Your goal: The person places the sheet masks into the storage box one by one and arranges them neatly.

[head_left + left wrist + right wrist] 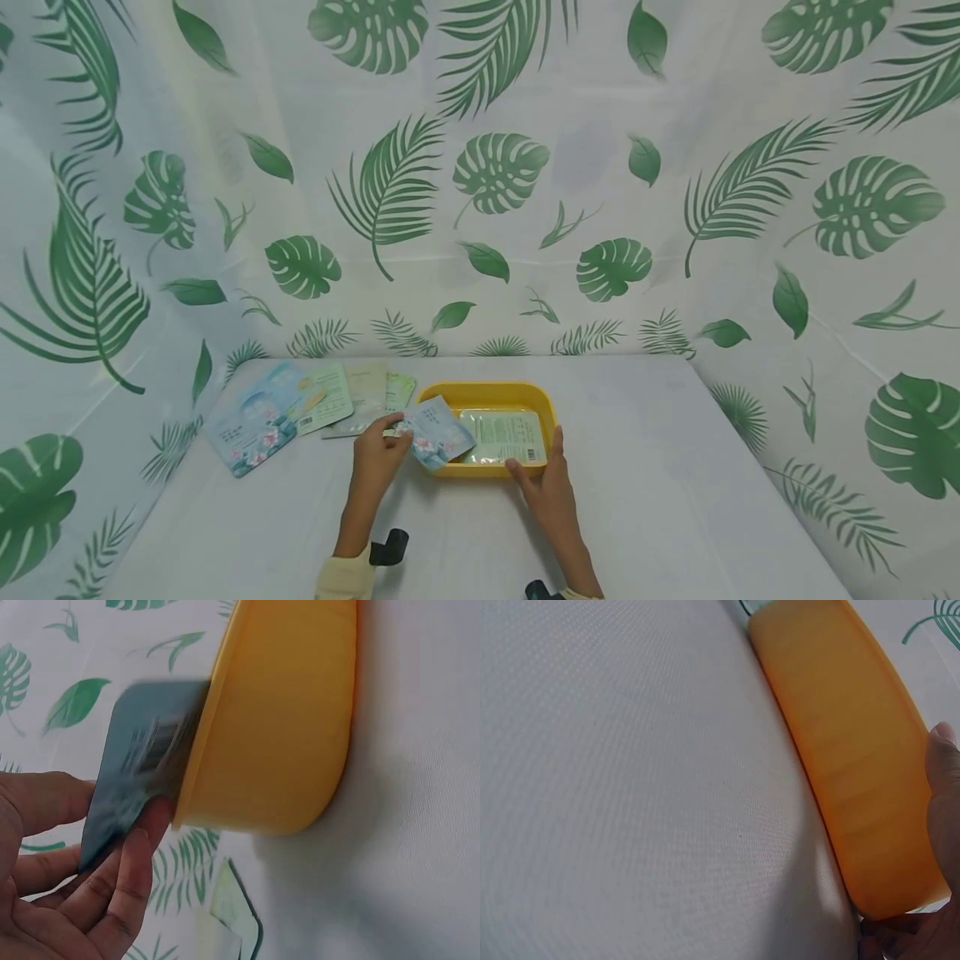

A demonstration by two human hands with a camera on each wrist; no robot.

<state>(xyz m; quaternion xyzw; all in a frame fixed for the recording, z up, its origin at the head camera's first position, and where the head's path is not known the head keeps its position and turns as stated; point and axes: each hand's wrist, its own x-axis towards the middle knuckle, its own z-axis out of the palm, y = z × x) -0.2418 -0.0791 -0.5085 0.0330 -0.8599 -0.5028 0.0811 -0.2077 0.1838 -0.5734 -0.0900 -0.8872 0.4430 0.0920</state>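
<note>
My left hand [381, 457] pinches a blue floral sheet mask packet [437, 431] by its left edge, thumb against fingers. The packet slants over the left end of a yellow plastic tray [487, 472]. In the left wrist view, a dark barcode marks the face of the blue packet [142, 761], and part of it is hidden behind the tray wall [277, 720]. A pale green packet [506, 437] lies flat inside the tray. With thumb at the near rim and fingers around the right end, my right hand [553, 497] grips the tray.
Left of the tray, several packets lie overlapping on the white table [660, 500]: a large blue floral one [258, 425], a green one [327, 398], a beige one [366, 400] and another green one [400, 390]. Leaf-printed cloth [562, 275] hangs behind and at both sides.
</note>
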